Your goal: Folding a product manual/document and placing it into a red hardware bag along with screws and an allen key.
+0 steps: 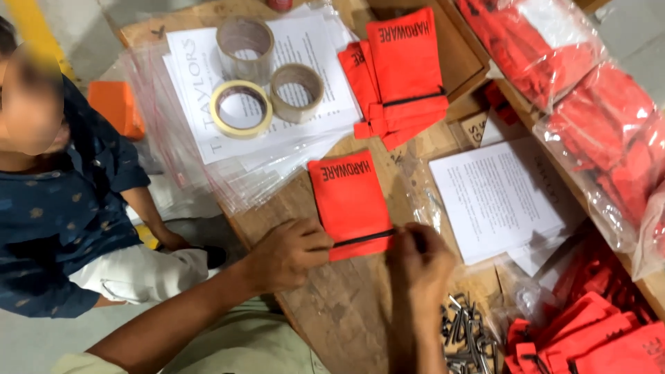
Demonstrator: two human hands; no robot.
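Note:
A red cloth pouch with black lettering lies flat on the wooden table. A black drawstring runs across its near end. My left hand pinches the string at the pouch's left edge. My right hand grips the string's other end at the right edge. The fingers of both hands are closed on the cord, which looks taut between them.
A stack of finished red pouches lies further back. Three tape rolls rest on papers and clear bags. White sheets, bagged red pouches, loose red pouches and metal hardware sit right. A seated person is at left.

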